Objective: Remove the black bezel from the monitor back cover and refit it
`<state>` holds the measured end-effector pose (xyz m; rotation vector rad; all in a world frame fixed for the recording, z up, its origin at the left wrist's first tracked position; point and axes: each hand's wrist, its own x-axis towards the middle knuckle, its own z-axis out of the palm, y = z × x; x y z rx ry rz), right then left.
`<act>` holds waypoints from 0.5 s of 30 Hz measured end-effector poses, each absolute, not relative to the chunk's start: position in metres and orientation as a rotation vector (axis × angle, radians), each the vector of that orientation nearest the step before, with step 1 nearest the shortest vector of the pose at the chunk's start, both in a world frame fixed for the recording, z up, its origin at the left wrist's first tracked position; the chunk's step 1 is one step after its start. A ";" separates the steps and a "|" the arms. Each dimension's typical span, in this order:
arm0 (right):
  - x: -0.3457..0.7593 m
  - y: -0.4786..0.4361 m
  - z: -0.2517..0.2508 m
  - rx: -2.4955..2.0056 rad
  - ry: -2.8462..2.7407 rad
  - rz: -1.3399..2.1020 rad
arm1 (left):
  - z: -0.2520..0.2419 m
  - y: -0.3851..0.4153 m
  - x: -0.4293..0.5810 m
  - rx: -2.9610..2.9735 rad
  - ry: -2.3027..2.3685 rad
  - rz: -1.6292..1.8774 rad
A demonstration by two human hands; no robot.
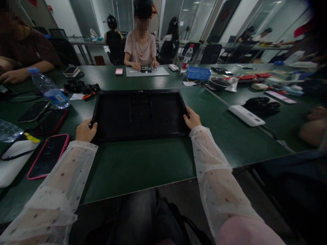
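A wide black rectangular panel (140, 114), like the back shell of a monitor, lies flat on the green table (143, 163) in front of me. My left hand (85, 130) grips its left edge, fingers curled round the rim. On the opposite side my right hand (192, 118) clasps the right edge the same way. Both arms wear sheer white dotted sleeves.
Left of me lie a pink-cased phone (48, 154), other phones (43, 115), a water bottle (48, 88) and a white pouch (12, 160). To the right sit a white power strip (246, 115), black gloves (263, 104) and a blue basket (198, 72). A person (140, 46) sits opposite; another person's arm (22, 69) rests at far left.
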<state>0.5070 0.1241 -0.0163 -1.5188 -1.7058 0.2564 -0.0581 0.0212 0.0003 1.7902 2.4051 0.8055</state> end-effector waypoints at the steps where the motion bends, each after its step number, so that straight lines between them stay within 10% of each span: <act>1: 0.507 0.124 -0.016 -1.524 -1.703 0.259 | 0.000 0.021 -0.058 1.790 2.406 0.807; 15: 0.508 0.126 -0.019 -1.529 -1.710 0.214 | 0.007 0.018 -0.052 1.755 2.391 0.821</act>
